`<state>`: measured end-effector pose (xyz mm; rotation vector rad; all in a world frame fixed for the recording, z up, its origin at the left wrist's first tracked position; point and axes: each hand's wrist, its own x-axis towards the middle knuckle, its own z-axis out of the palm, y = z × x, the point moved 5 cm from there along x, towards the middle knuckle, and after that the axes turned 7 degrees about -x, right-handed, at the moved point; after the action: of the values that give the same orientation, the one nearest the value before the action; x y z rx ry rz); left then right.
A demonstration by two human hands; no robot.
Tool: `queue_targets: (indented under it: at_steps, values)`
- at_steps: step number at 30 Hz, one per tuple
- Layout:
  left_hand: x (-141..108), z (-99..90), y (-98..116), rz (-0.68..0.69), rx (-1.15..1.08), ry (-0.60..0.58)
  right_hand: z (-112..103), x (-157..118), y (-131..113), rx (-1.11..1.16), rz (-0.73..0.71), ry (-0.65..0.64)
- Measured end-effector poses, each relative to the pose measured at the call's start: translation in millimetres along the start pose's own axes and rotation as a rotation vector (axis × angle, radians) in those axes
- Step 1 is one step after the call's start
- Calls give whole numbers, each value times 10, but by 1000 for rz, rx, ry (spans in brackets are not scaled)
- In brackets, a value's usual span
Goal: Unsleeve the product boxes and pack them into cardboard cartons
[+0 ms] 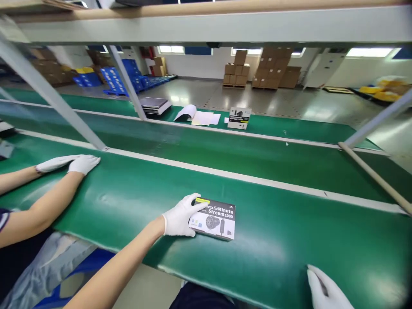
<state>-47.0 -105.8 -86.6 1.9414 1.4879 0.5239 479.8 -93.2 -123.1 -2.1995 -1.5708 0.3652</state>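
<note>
A black and white printed box [216, 222] lies flat on the green table [273, 231], its label reading "Minute Stream 1000". My left hand [183, 216], in a white glove, grips the left end of this box, with fingers along its upper and lower edges. Near the bottom right, my right hand [323, 287], also gloved in white, is over the table, well apart from the box. Its fingers are close together, and whether something small is between them is not visible.
At the left, a co-worker's two gloved hands [84, 164] rest on the table. Beyond the white rail [251, 179] runs a green belt [241, 156]. Papers [202, 117], a second printed box [239, 118] and a flat device [156, 105] stand farther back. A slanted post [54, 94] rises at left.
</note>
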Motion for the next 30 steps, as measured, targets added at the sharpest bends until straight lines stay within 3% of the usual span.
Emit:
queue_targets:
  at_steps: [2, 4, 6, 8, 10, 12, 14, 17, 20, 23, 25, 27, 30]
  values:
    - [100, 22, 146, 67, -97, -13, -69, -112, -282, 5, -22, -76]
    - [230, 25, 328, 140, -250, -63, -257, -344, -774, 53, -160, -15]
    - [377, 58, 584, 213, -365, -119, -490, -704, -1403, 22, -473, 73]
    - [524, 170, 915, 262, -429, -194, -630, -1095, -1932, -118, -779, 32]
    - [657, 374, 1301, 283, -459, -313, -742, -1348, -2163, -242, -878, 1]
    - [771, 646, 1727, 282, -452, -450, -880, -1471, -2083, -375, -823, 47]
    - [850, 969, 2214, 296, -400, -569, -1088, -1569, -1747, -438, -676, 104]
    - [817, 1515, 3117, 446, -303, -706, -1578, -1853, -981, -412, -416, 192]
    - [632, 2097, 4114, 647, -201, -792, -2218, -2306, -62, -327, -140, 305]
    - [434, 2747, 5104, 915, -40, -780, -2776, -2832, 1050, -175, 226, 411]
    - [288, 3306, 5701, 1156, 116, -768, -2994, -3179, 1885, -132, 536, 472]
    - [137, 4025, 6159, 1341, 320, -841, -3059, -3449, 2708, -157, 818, 470]
    - [-71, 5307, 6511, 1451, 750, -1054, -2924, -3587, 3804, -226, 1083, 343]
